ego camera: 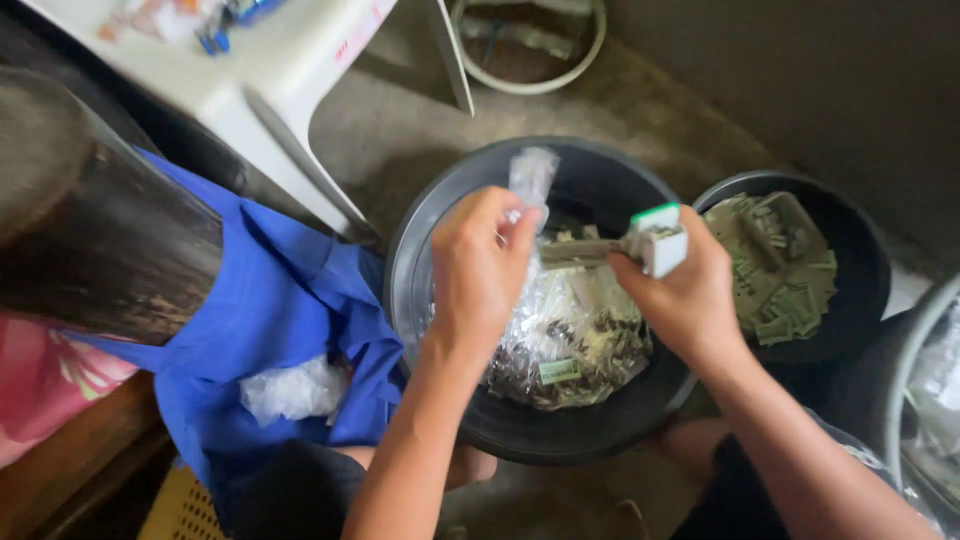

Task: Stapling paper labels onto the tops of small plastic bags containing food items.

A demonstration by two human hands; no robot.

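- clear plastic bag [570, 335], filled with dark and pale bits, resting in a black basin [420, 250]; its neck is gathered upward to stay closed.
- left hand [480, 265], fingers pinched together on the twisted neck.
- right hand [690, 290], clamped on a white-and-green hand tool [655, 240] aimed at the neck.
- second black basin [860, 250] of greenish pieces beside it; blue cloth [270, 310] to the left.
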